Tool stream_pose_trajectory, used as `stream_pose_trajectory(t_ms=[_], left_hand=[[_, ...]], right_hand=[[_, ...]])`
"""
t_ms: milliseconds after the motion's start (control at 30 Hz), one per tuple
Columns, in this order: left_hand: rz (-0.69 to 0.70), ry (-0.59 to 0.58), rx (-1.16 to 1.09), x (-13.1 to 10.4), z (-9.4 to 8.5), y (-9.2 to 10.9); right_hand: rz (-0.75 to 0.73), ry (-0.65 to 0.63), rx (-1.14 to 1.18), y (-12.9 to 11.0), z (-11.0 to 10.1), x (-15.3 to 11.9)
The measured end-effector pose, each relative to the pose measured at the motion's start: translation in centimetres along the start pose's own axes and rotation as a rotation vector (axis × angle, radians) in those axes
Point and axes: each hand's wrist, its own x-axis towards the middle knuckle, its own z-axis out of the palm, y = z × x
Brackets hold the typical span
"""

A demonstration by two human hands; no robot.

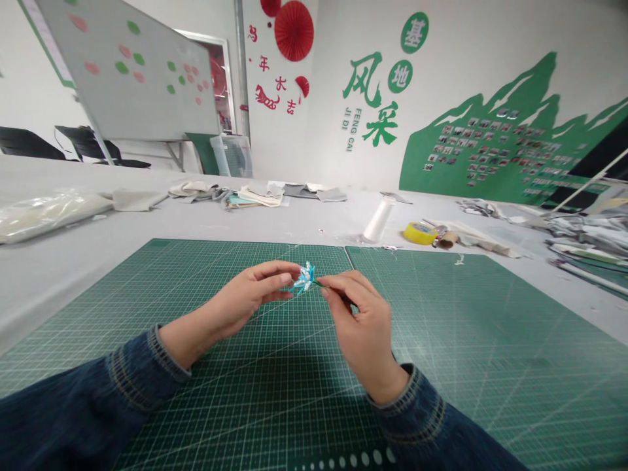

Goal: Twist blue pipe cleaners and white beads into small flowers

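Note:
A small blue and white artificial flower is held up above a green cutting mat. My right hand pinches its thin dark stem between thumb and fingertips, with the bloom pointing left. Close to the petals on the left is my left hand, its fingers curved and its thumb apart from them. Its fingertips reach the edge of the petals; whether they touch cannot be made out. Both forearms come in from the bottom in denim sleeves.
A second green mat adjoins on the right. Behind the mats stand a white thread cone and a yellow tape roll. Fabric pieces lie along the far side, a plastic-wrapped bundle at left. Cloth and rods lie at right.

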Motion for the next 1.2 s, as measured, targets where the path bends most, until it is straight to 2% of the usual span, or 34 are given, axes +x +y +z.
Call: stream_pose_trajectory(t_ms=[100, 200, 300, 633, 700, 800, 933, 1033, 1100, 1167, 1200], left_hand=[[0.04, -0.029, -0.115, -0.1, 0.0, 0.3], [0.071, -0.068, -0.006, -0.2, -0.2, 0.5], [0.031, -0.108, 0.147, -0.2, -0.3, 0.7], [-0.061, -0.221, 0.303, -0.3, -0.1, 0.6], [-0.049, -0.258, 0.355, -0.4, -0.4, 1.3], [0.013, -0.322, 0.479, -1.0, -0.9, 3.3], [0.212, -0.445, 0.753, -2.9, -1.3, 6.6], [0.297, -0.563, 0.948, -5.2, -1.9, 7.9], [0.32, -0.592, 0.993, -6.8, -2.6, 7.7], [0.285, -0.529, 0.935, -8.2, -3.3, 6.6], [0.249, -0.45, 0.855, -8.8, -3.7, 5.6]], right_hand=[[-0.014, 0.011, -0.036, 0.2, -0.1, 0.0], [-0.005, 0.017, -0.057, 0.5, -0.1, 0.2], [0.012, 0.03, -0.065, 0.7, -0.2, 0.3], [-0.01, 0.068, -0.109, 1.2, -0.2, 0.5], [0.015, 0.097, -0.119, 1.6, -0.3, 0.7], [0.101, 0.146, -0.114, 2.5, -0.5, 1.1], [0.255, 0.162, -0.03, 3.4, -0.8, 1.5], [0.337, 0.173, 0.045, 3.8, -0.8, 1.5], [0.378, 0.173, 0.09, 4.0, -0.7, 1.5], [0.411, 0.161, 0.147, 4.0, -0.6, 1.4], [0.43, 0.155, 0.18, 4.1, -0.5, 1.3]])
